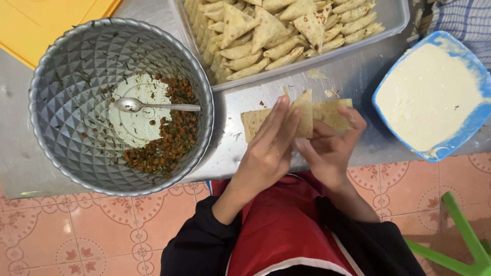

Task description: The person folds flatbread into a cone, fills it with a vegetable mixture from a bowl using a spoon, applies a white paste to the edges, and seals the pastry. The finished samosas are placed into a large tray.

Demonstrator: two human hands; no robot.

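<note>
Both hands work a thin pastry strip over a metal table. My left hand lies across the strip's middle, fingers pressed flat on a folded part. My right hand pinches the strip's right side from below, thumb on the fold. The strip's left end sticks out past my left hand. A large faceted metal pot at the left holds a spoon and a little brown-orange filling.
A metal tray at the back is piled with several folded triangular pastries. A blue bowl of white paste stands at the right. A yellow board lies at top left. A green stool stands on the tiled floor.
</note>
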